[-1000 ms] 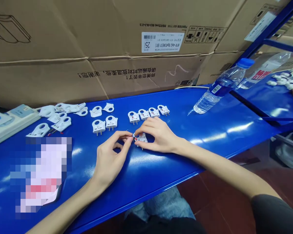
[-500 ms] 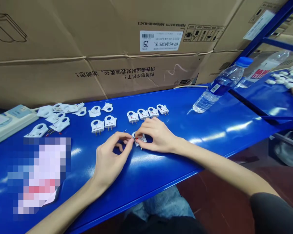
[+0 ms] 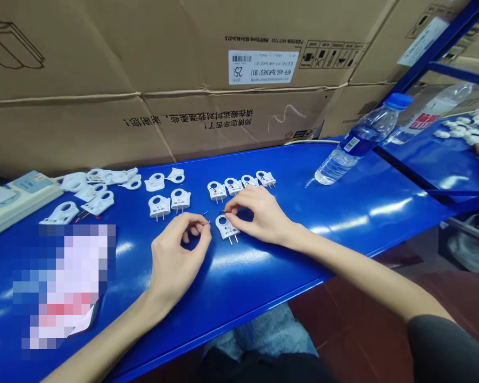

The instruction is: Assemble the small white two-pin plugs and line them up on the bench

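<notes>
In the head view a white two-pin plug housing [image 3: 226,229] with a round hole lies on the blue table, its metal pins towards me. My right hand [image 3: 261,215] is just above its upper right side, thumb and forefinger pinched on a small red-and-black part [image 3: 226,212]. Left of the housing, my left hand [image 3: 179,255] is closed in a pinch. A thin dark sliver shows by its fingertips; what it holds is too small to name. Behind my right hand stand several similar plug housings [image 3: 216,191] in a row, with small red and black bits on them.
More white plug housings [image 3: 159,207] and loose white covers [image 3: 112,176] lie left of centre. A power strip [image 3: 24,194] and a blurred-out phone [image 3: 74,282] are farther left. A water bottle [image 3: 353,143] leans at right near a blue metal frame [image 3: 411,64]. Cardboard boxes [image 3: 183,122] wall the back.
My left hand has drawn back left from the plug housing. My right hand has shifted slightly up, still pinching the red-and-black part, so more of the housing shows.
</notes>
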`<state>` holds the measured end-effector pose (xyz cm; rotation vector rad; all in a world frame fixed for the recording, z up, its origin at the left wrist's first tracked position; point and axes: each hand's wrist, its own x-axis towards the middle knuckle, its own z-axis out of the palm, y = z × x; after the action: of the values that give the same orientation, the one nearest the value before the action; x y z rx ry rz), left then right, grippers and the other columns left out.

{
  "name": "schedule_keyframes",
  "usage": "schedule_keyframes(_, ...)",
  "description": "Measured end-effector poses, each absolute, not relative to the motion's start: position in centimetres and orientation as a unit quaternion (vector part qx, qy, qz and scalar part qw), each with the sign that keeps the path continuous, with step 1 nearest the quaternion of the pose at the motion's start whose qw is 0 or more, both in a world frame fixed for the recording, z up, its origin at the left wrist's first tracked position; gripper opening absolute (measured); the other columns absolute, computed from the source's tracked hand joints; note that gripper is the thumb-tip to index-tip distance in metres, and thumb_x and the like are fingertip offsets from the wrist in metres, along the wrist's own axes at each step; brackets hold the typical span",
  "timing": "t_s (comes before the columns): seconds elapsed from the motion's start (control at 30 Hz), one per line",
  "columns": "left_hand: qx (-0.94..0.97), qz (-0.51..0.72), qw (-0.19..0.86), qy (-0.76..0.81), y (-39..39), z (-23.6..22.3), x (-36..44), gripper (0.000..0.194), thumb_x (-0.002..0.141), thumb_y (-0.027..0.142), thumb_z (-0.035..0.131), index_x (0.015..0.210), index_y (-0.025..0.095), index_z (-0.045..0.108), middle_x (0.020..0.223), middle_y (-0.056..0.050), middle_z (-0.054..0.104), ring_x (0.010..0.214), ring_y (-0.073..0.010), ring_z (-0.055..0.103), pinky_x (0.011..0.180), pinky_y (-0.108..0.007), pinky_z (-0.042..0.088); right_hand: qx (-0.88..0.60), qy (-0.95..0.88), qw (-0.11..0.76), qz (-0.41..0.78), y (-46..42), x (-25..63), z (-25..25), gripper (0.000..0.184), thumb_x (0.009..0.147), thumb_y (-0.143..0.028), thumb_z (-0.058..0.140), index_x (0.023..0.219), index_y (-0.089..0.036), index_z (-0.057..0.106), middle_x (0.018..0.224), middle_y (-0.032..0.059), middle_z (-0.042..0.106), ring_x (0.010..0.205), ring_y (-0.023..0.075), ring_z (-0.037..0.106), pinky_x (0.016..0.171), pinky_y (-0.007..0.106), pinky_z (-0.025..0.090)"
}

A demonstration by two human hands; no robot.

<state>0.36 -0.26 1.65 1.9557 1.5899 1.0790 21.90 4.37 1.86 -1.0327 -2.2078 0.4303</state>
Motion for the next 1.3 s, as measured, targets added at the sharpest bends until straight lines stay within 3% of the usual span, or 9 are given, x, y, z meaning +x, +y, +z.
schedule_keyframes(0.4, 0.753, 0.381, 0.179, 0.506, -0.2, 1.2, 0.3, 0.023, 0.100, 0.032, 0.058, 0.120, 0.026, 0.068, 0.098, -0.003, 0.068, 0.091, -0.0193, 0.065, 0.084, -0.035, 0.054, -0.349, -0.871, 0.306, 0.159, 4.5, 22.2, 1.7, 0.014, 0.103, -0.031, 0.061, 0.103, -0.021, 0.071, 0.093, 0.0024, 0.073, 0.096, 0.0213, 0.061, 0.091, 0.038, 0.042)
schedule_keyframes(0.77, 0.754, 0.387, 0.185, 0.497, -0.1, 1.3, 0.4, 0.016, 0.100, 0.032, 0.057, 0.102, 0.023, 0.070, 0.099, -0.005, 0.070, 0.092, -0.0194, 0.066, 0.083, -0.035, 0.055, -0.319, -0.886, 0.298, 0.154, 4.3, 22.3, 1.8, 0.020, 0.105, -0.038, 0.060, 0.103, -0.022, 0.072, 0.093, 0.0032, 0.073, 0.094, 0.0209, 0.060, 0.088, 0.038, 0.041)
schedule_keyframes(0.93, 0.753, 0.395, 0.180, 0.495, -0.2, 1.5, 0.5, 0.013, 0.100, 0.029, 0.057, 0.096, 0.023, 0.068, 0.096, -0.004, 0.070, 0.091, -0.0194, 0.066, 0.081, -0.034, 0.054, -0.324, -0.893, 0.271, 0.158, 4.4, 22.5, 2.3, 0.022, 0.104, -0.041, 0.061, 0.110, -0.022, 0.071, 0.103, 0.0044, 0.073, 0.102, 0.0220, 0.061, 0.092, 0.039, 0.043)
schedule_keyframes(1.17, 0.775, 0.343, 0.134, 0.514, 0.0, 0.8, 0.2, 0.013, 0.099, 0.029, 0.061, 0.093, 0.022, 0.070, 0.092, 0.000, 0.072, 0.088, -0.0184, 0.066, 0.084, -0.036, 0.046, -0.329, -0.912, 0.178, 0.168, 4.5, 23.5, 3.0, 0.076, 0.087, -0.065, 0.074, 0.145, -0.021, 0.054, 0.138, 0.0143, 0.062, 0.129, 0.0325, 0.055, 0.108, 0.049, 0.045)
schedule_keyframes(1.3, 0.789, 0.325, 0.121, 0.508, -0.1, 1.0, 0.2, 0.014, 0.099, 0.029, 0.061, 0.093, 0.022, 0.071, 0.091, 0.000, 0.073, 0.087, -0.0182, 0.066, 0.083, -0.036, 0.042, -0.337, -0.915, 0.144, 0.166, 4.4, 23.6, 2.7, 0.077, 0.087, -0.062, 0.076, 0.148, -0.023, 0.052, 0.140, 0.0131, 0.062, 0.129, 0.0330, 0.055, 0.105, 0.050, 0.046)
